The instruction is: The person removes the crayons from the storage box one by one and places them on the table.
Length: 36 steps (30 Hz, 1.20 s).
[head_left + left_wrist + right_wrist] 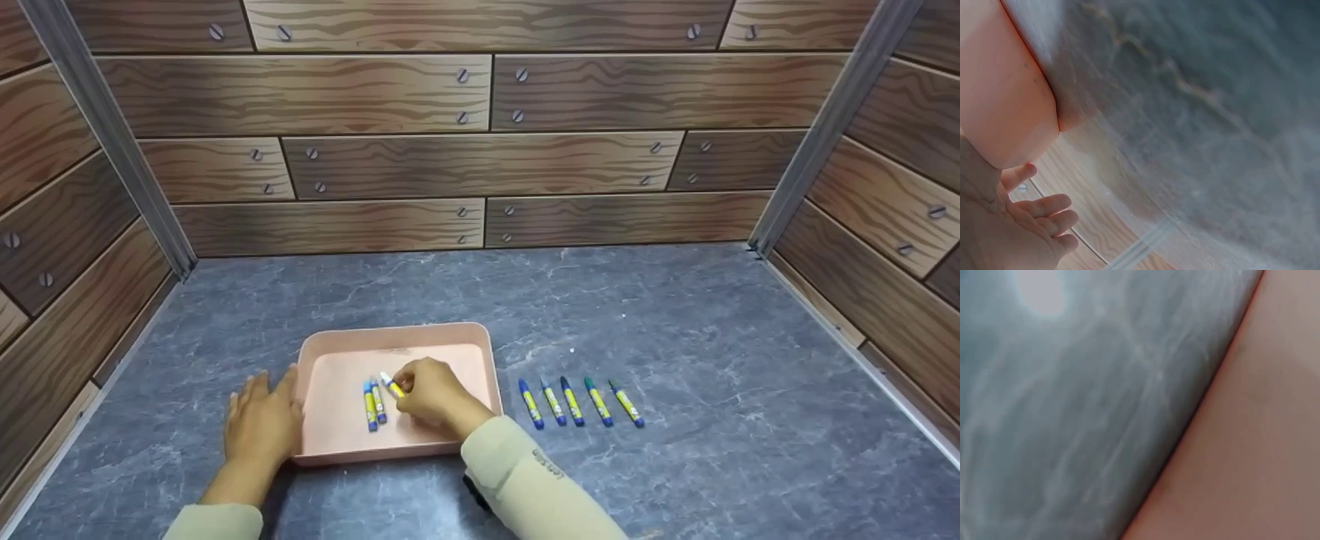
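A pink tray lies on the grey marbled table. Over its inside, my right hand pinches a white-tipped crayon with a yellow wrapper between thumb and fingers. Just left of that crayon, a light-blue crayon and a greyish crayon lie side by side on the tray floor. My left hand rests against the tray's left side, its fingers extended; in the left wrist view the fingers spread beside the tray's outer wall. The right wrist view shows only tray wall and table.
Right of the tray, several crayons stand in a row on the table: a blue crayon is nearest the tray, a green crayon farthest. Wood-patterned walls with grey corner posts enclose the table's back and sides.
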Tool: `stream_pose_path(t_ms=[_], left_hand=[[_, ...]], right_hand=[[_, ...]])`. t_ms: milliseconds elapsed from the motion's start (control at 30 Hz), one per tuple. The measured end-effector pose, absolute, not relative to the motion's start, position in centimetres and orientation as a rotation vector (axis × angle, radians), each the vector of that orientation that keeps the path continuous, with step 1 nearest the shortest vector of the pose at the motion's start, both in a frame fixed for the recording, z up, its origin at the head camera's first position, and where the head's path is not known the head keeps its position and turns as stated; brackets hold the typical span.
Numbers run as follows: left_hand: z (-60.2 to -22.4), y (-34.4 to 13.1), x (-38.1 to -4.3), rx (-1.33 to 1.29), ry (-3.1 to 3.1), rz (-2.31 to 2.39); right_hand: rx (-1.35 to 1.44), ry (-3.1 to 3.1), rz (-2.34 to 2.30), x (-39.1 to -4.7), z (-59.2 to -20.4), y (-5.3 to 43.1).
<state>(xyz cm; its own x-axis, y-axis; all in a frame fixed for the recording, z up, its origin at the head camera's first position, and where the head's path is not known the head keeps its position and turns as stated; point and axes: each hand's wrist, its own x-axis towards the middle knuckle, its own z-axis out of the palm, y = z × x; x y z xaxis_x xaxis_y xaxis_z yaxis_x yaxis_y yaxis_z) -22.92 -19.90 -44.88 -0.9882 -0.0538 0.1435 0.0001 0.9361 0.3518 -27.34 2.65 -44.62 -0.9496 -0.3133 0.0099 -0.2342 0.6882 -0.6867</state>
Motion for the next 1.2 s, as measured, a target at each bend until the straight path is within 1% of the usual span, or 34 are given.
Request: stream_pose_path(t_ms=[200,467,633,933,1200], left_hand=[[-45.0,-20.2,-22.9,0.032,-2.958,-0.54],[-44.8,-20.4,-22.6,0.031,-2.975,-0.538],[-44.7,-20.0,-22.9,0.022,-2.982,-0.555],[-44.6,-19.5,-23.2,0.032,-2.979,-0.549],[-44.7,-19.8,-22.8,0.062,-2.996,-0.527]], right_hand=[[-0.437,2.77,-1.156,-27.4,-44.0,3.1],[-0.449,2.715,-1.322,-27.5,-42.2,5.2],[-0.43,2.716,-1.446,-27.8,-41.1,8.4],[-0.276,2.777,-1.477,-28.1,-39.4,14.9],[-0.262,2.833,-1.485,-27.4,-39.8,19.7]])
